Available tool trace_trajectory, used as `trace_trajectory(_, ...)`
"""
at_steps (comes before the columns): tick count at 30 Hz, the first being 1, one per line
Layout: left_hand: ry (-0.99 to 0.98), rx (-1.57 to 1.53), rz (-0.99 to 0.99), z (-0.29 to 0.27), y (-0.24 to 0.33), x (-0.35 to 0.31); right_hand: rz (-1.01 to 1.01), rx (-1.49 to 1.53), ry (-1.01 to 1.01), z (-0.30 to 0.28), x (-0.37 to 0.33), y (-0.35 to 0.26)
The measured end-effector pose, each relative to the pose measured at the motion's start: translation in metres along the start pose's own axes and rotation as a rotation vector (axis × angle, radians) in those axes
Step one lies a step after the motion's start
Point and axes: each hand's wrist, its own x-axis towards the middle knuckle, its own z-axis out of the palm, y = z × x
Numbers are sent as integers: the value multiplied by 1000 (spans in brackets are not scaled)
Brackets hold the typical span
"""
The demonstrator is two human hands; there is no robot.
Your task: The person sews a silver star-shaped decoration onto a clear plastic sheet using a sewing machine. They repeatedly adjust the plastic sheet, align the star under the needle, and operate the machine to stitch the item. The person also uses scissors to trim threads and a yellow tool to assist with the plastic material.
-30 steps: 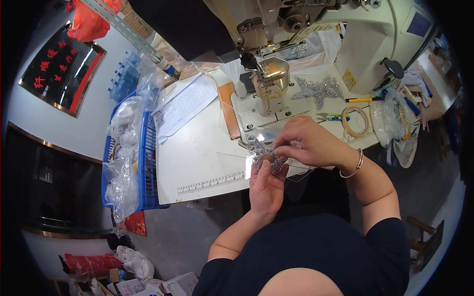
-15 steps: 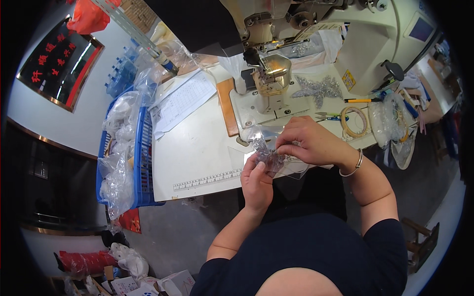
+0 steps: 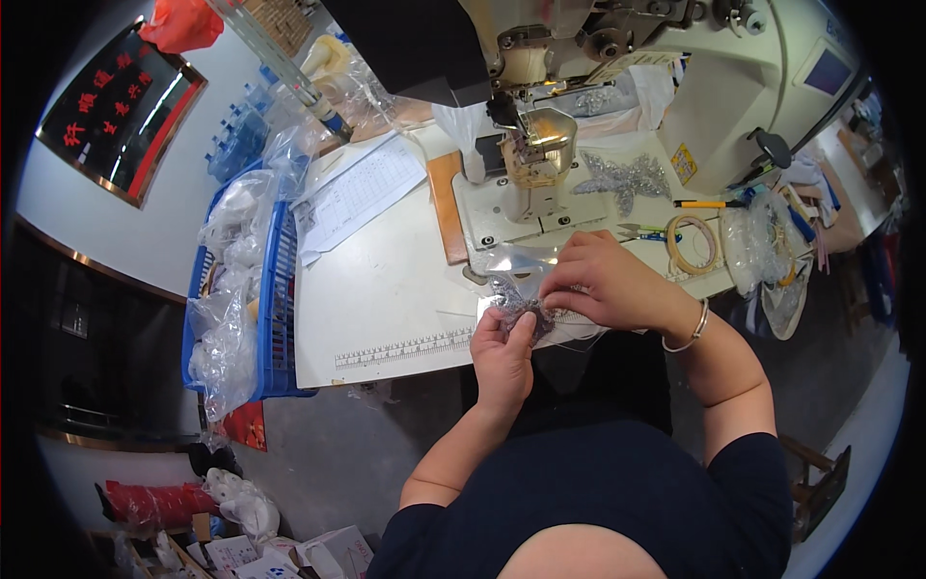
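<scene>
Between my hands, at the front edge of the sewing table, is a silvery beaded appliqué (image 3: 508, 296) on clear film. My left hand (image 3: 503, 352) grips its near side, thumb on top. Above and to the right, my right hand (image 3: 588, 280) is closed in a pinch at the edge of the piece; whatever its fingertips hold is too small to make out. A second silver star-shaped appliqué (image 3: 627, 180) lies on the table right of the sewing machine's needle area (image 3: 535, 154). A ruler strip (image 3: 405, 347) runs along the table's front edge.
Left of the table stands a blue basket (image 3: 280, 318) stuffed with clear plastic bags. A paper sheet (image 3: 362, 198) lies at the back left. On the right are snips (image 3: 648, 234), a tape roll (image 3: 693, 244), a yellow pen (image 3: 709, 204) and plastic packets (image 3: 762, 227).
The appliqué has tilted slightly in my hands, and my left thumb has shifted on it. My right hand stays pinched beside it. The whole view has shifted a little.
</scene>
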Motion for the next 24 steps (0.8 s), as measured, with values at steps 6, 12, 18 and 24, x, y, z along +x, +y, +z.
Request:
trace_trajectory(6,48,58,40,-7,-6,6,58,-197,-49,-30,-3,-16)
trace_trajectory(12,-49,97,82,-12,-9,7,-116,-321,142,-34,7,-20)
trace_trajectory(18,-140,34,63,-12,-1,3,-6,-179,48,-20,7,7)
trace_trajectory(24,-101,3,33,-19,-2,5,51,-145,-12,-19,3,1)
